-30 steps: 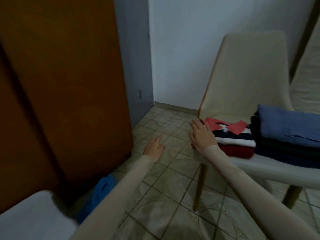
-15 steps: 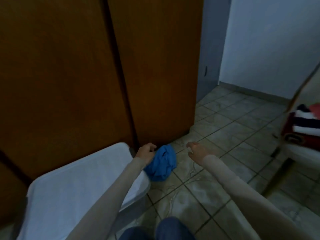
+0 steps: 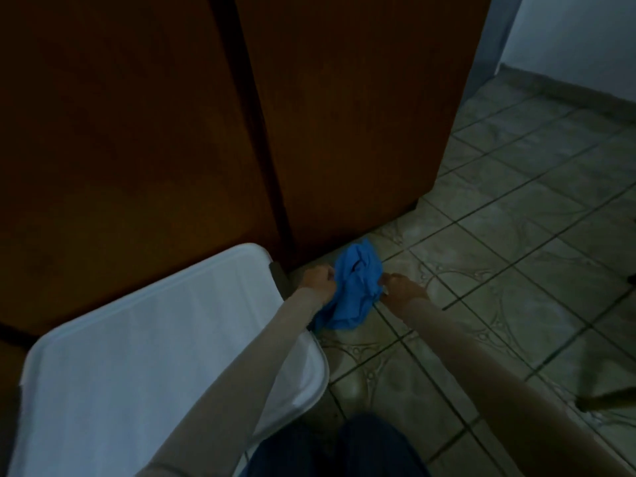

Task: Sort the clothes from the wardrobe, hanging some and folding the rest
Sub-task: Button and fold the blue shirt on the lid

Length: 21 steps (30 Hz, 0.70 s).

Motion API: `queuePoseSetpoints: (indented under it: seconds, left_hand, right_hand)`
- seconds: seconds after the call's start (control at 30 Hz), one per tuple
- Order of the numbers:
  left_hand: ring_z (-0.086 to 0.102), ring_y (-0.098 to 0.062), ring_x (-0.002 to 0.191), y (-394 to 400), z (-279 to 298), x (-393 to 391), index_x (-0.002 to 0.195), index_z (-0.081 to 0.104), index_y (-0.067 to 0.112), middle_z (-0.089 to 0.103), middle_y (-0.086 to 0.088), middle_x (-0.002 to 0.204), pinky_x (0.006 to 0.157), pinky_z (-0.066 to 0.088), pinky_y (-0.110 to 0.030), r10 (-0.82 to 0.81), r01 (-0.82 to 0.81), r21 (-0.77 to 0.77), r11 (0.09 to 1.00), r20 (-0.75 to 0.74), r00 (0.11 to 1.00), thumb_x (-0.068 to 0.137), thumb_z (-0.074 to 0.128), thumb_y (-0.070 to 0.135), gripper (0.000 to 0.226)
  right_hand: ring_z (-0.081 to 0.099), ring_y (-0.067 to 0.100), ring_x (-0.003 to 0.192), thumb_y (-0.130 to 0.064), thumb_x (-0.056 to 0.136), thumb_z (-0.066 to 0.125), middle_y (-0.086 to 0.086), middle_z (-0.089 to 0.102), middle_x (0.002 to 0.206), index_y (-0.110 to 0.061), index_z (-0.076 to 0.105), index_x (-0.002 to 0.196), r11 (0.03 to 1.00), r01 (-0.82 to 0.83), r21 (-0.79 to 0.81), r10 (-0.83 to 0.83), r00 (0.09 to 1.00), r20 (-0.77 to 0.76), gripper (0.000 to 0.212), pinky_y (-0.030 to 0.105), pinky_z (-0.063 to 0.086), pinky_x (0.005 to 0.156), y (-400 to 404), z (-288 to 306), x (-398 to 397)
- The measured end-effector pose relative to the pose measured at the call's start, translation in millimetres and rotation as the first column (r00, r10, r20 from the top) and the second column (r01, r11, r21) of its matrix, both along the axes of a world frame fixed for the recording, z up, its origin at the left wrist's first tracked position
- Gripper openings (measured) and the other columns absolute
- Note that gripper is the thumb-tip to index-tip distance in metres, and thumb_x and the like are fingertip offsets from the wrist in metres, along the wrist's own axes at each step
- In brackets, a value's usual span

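Dim light fills the room, and most of the upper view is taken up by the brown wardrobe, whose two doors are shut with a dark vertical gap between them. Its right edge ends well before the pale wall, and to the right of that edge the tiled floor is seen running back to a dark skirting along the wall. That stretch of floor is left bare, apart from a dark slanted leg-like shape cut off at the right edge.

At the lower left, a white chair seat is seen with its rounded far corner almost against the wardrobe's foot. Only a narrow strip of floor is left between the chair's right edge and the wardrobe's base.

In that strip, a crumpled blue garment is held low, at or just above the floor beside the chair's far right corner; whether it touches the tiles cannot be told. The left hand is closed in a fist on the garment's left side. The right hand is set against its right side, fingers pinched on the cloth, though the grip is partly hidden. The hands are kept apart, with the bunched cloth between them.

Dark blue trousers are seen at the bottom edge. No readable writing or label is shown.
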<state>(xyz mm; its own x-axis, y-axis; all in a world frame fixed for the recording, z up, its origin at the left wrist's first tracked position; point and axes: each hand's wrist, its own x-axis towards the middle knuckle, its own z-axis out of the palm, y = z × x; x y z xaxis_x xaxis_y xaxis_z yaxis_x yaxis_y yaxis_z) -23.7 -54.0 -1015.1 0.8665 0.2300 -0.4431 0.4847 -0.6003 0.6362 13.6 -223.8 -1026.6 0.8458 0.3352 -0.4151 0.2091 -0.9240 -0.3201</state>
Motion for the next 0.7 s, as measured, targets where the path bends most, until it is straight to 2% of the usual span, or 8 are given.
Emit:
queuePoseSetpoints:
  seconds: [0.17, 0.27, 0.3, 0.37, 0.43, 0.53, 0.63, 0.7]
  left_hand:
    - [0.049, -0.027, 0.116, 7.4, -40.5, 50.6, 0.124, 0.053, 0.01, 0.05, -0.009, 0.129, 0.098, 0.04, -0.031, -0.075, 0.074, -0.011, 0.997, -0.214, 0.974, 0.098, 0.039, 0.014, 0.029]
    - [0.051, -0.021, 0.099, 13.9, -64.3, 71.5, 0.124, 0.05, 0.012, 0.051, -0.001, 0.113, 0.091, 0.043, -0.031, -0.134, 0.141, -0.003, 0.99, -0.325, 0.936, 0.1, 0.037, 0.016, 0.028]
    - [0.051, -0.02, 0.1, 15.6, -69.8, 78.6, 0.126, 0.048, 0.013, 0.05, -0.002, 0.112, 0.093, 0.042, -0.031, -0.16, 0.174, 0.009, 0.985, -0.353, 0.922, 0.1, 0.035, 0.016, 0.029]
    - [0.048, -0.025, 0.115, 17.5, -79.4, 92.3, 0.134, 0.044, 0.009, 0.047, -0.008, 0.13, 0.1, 0.038, -0.031, -0.2, 0.232, 0.034, 0.972, -0.397, 0.896, 0.101, 0.032, 0.016, 0.035]
    - [0.045, -0.025, 0.12, 16.1, -88.6, 107.1, 0.137, 0.042, 0.006, 0.041, -0.013, 0.141, 0.105, 0.036, -0.032, -0.213, 0.253, 0.034, 0.967, -0.437, 0.874, 0.102, 0.032, 0.017, 0.039]
    - [0.04, -0.028, 0.129, 11.3, -99.8, 123.8, 0.142, 0.035, 0.007, 0.034, -0.014, 0.146, 0.108, 0.034, -0.034, -0.254, 0.32, 0.053, 0.946, -0.492, 0.833, 0.102, 0.031, 0.018, 0.042]
    - [0.038, -0.029, 0.13, 8.1, -105.6, 130.1, 0.144, 0.031, 0.009, 0.032, -0.014, 0.147, 0.107, 0.034, -0.036, -0.302, 0.388, 0.055, 0.92, -0.531, 0.792, 0.102, 0.031, 0.024, 0.045]
    - [0.039, -0.029, 0.129, 6.6, -110.1, 129.0, 0.144, 0.032, 0.009, 0.033, -0.014, 0.147, 0.107, 0.035, -0.037, -0.319, 0.415, 0.05, 0.908, -0.558, 0.766, 0.101, 0.034, 0.026, 0.045]
  right_hand:
    - [0.047, 0.032, 0.121, -0.018, 0.095, 0.049, 0.018, 0.044, 0.134, -0.008, 0.04, 0.134, 0.996, 0.078, 0.041, -0.072, 0.99, -0.119, 0.042, 0.035, 0.041, 0.098, 20.0, -45.6, 39.2]
    - [0.049, 0.033, 0.118, -0.018, 0.095, 0.048, 0.019, 0.046, 0.132, -0.006, 0.041, 0.133, 0.984, 0.172, 0.045, -0.162, 0.973, -0.166, 0.04, 0.036, 0.043, 0.095, 30.2, -71.9, 58.5]
    - [0.049, 0.033, 0.117, -0.018, 0.096, 0.047, 0.019, 0.047, 0.132, -0.006, 0.041, 0.133, 0.978, 0.205, 0.037, -0.196, 0.965, -0.174, 0.039, 0.036, 0.042, 0.093, 33.8, -79.5, 65.0]
    - [0.05, 0.033, 0.117, -0.02, 0.097, 0.046, 0.019, 0.047, 0.131, -0.006, 0.041, 0.133, 0.964, 0.264, 0.034, -0.253, 0.947, -0.197, 0.039, 0.037, 0.042, 0.093, 40.3, -94.2, 76.8]
    - [0.05, 0.033, 0.116, -0.028, 0.095, 0.052, 0.017, 0.048, 0.13, -0.007, 0.042, 0.131, 0.957, 0.289, 0.035, -0.277, 0.94, -0.199, 0.043, 0.037, 0.042, 0.091, 45.6, -107.0, 87.0]
    - [0.048, 0.035, 0.116, -0.036, 0.089, 0.059, 0.017, 0.044, 0.13, -0.009, 0.042, 0.131, 0.965, 0.262, 0.016, -0.255, 0.95, -0.182, 0.053, 0.04, 0.041, 0.093, 52.4, -124.8, 96.7]
    - [0.043, 0.036, 0.122, -0.026, 0.095, 0.051, 0.018, 0.035, 0.139, -0.012, 0.046, 0.134, 0.965, 0.263, 0.001, -0.26, 0.953, -0.154, 0.042, 0.043, 0.037, 0.103, 59.9, -136.1, 99.5]
    - [0.035, 0.036, 0.127, -0.026, 0.098, 0.045, 0.017, 0.032, 0.141, -0.015, 0.047, 0.133, 0.959, 0.284, -0.022, -0.284, 0.952, -0.111, 0.037, 0.046, 0.031, 0.105, 62.5, -137.3, 99.2]
